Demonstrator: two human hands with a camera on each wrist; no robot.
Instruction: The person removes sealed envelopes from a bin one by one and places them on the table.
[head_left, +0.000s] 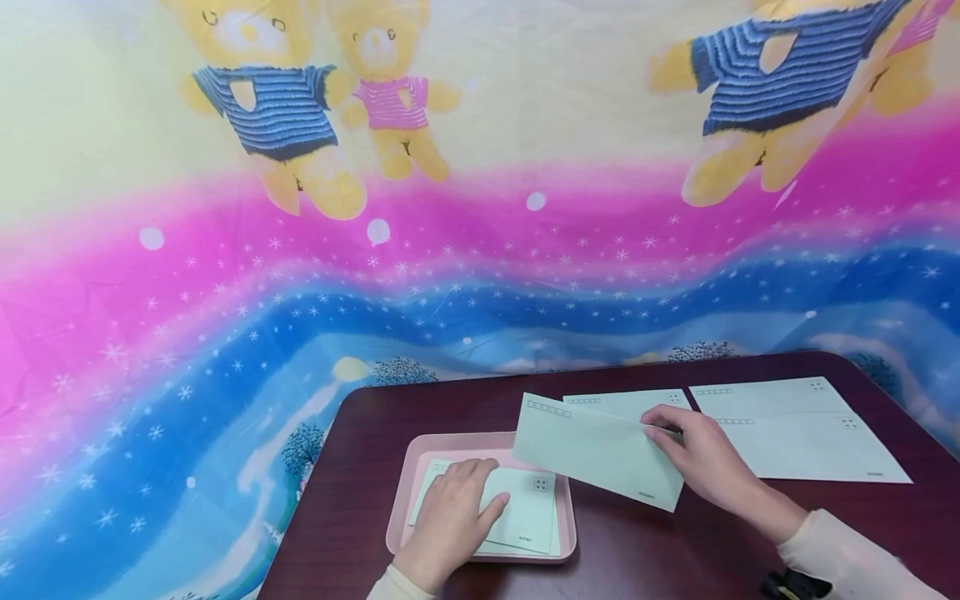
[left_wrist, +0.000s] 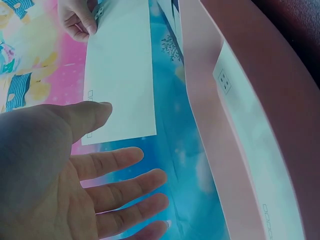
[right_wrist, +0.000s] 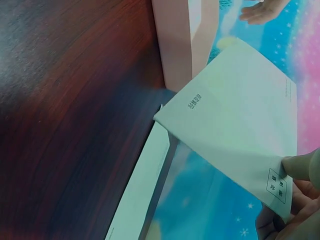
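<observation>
A pale green envelope [head_left: 592,450] hangs tilted above the table, its lower left edge overlapping the tray's right side in the head view. My right hand [head_left: 705,454] pinches it at its upper right corner, thumb on one face by the printed stamp box [right_wrist: 276,186]. Several envelopes [head_left: 525,508] lie slightly fanned in a pink tray [head_left: 396,533]. Over them is my left hand [head_left: 457,512]; the left wrist view shows its fingers spread and nothing held.
To the right, more envelopes [head_left: 810,454] lie overlapping on the dark wood table [head_left: 630,554]. Another envelope [head_left: 630,404] lies partly hidden behind the held one. A bear-patterned cloth [head_left: 480,250] hangs behind the table's back edge. A black object [head_left: 795,585] is by my right sleeve.
</observation>
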